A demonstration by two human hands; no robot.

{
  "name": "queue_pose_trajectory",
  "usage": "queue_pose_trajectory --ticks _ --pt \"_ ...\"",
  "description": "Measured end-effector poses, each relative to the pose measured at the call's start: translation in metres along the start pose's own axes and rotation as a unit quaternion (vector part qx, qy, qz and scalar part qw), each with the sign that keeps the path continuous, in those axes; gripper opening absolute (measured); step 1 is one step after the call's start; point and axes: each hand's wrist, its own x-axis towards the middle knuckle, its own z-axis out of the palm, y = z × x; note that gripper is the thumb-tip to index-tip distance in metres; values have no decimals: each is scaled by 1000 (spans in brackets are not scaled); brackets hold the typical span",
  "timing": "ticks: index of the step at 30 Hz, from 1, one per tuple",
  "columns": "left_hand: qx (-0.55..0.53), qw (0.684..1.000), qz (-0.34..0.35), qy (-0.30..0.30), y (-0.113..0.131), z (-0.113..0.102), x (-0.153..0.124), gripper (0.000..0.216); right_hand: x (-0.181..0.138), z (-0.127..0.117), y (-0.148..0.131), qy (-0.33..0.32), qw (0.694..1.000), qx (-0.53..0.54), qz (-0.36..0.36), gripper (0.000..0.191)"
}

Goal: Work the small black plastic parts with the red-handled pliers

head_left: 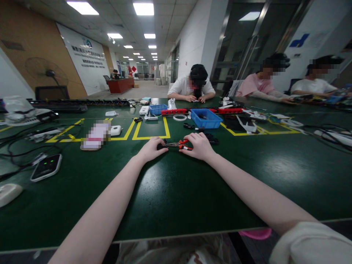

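My right hand (200, 146) is closed around the red-and-black handles of a pair of pliers (183, 145). The jaws point left, toward my left hand (151, 149). Thumb and fingers of that hand are bent round a small dark piece (165, 140) at the tips of the jaws; what it is, I cannot make out. Both hands are close together just above the green table (176, 190), near its middle. Some dark pieces (211, 138) lie just beyond my right hand.
A blue bin (206, 118) stands beyond my hands, with a smaller blue tray (158, 109) farther off. To the left lie a phone (96, 135), a black-screened device (46, 168) and cables. Yellow tape (150, 138) marks the table. A person (192, 84) works opposite, two more at right.
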Motion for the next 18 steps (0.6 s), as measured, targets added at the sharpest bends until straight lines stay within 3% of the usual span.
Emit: queue_pose_trajectory --ticks 18 --pt "12 1000 23 -15 3 -2 2 19 -2 -3 -3 -3 1000 14 17 46"
